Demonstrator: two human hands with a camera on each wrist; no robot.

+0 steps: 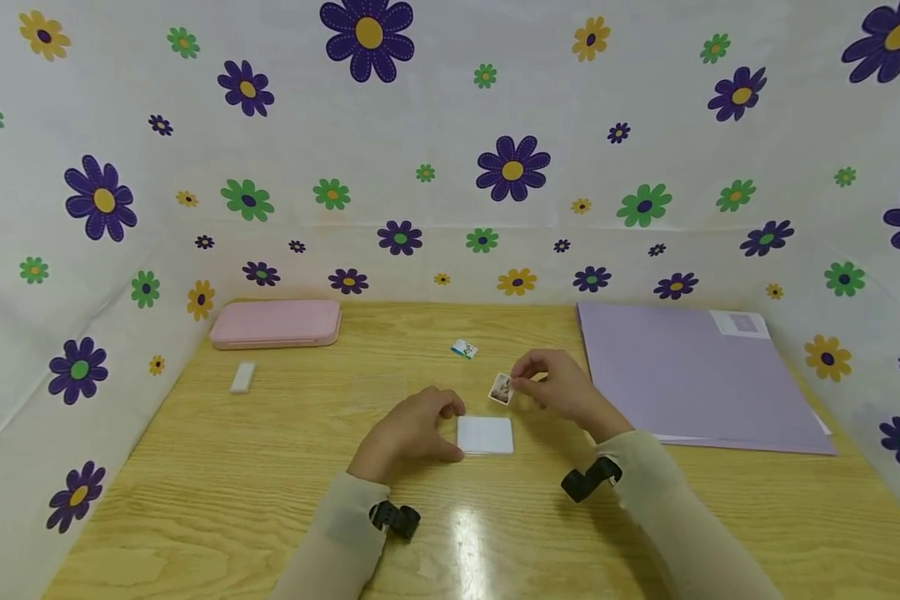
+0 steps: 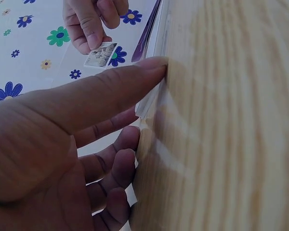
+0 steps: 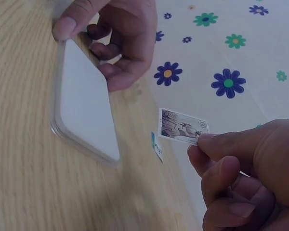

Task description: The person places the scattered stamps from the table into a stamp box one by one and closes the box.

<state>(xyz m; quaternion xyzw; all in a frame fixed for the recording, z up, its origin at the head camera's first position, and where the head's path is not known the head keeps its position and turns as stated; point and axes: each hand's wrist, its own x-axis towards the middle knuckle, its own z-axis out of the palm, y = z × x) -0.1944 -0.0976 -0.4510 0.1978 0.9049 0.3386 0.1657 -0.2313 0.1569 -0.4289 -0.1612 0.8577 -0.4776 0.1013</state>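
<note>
A small postage stamp [image 1: 501,388] with a brownish picture and white border is pinched by one edge between the thumb and index finger of my right hand [image 1: 558,385]. In the right wrist view the stamp [image 3: 178,126] is tilted, its printed face showing. My left hand [image 1: 414,427] holds a flat white case [image 1: 484,435] at its left end, thumb at the near corner and index finger at the far one. The case [image 3: 86,106] has a clear rim and lies on the table. Farther back lies a second stamp [image 1: 464,348] with a blue-green edge.
A pink case [image 1: 276,323] lies at the back left, with a small white block [image 1: 243,377] in front of it. On the right rests a large purple folder [image 1: 690,375] with white paper under its front edge. Flowered cloth [image 1: 435,117] encloses the back and sides.
</note>
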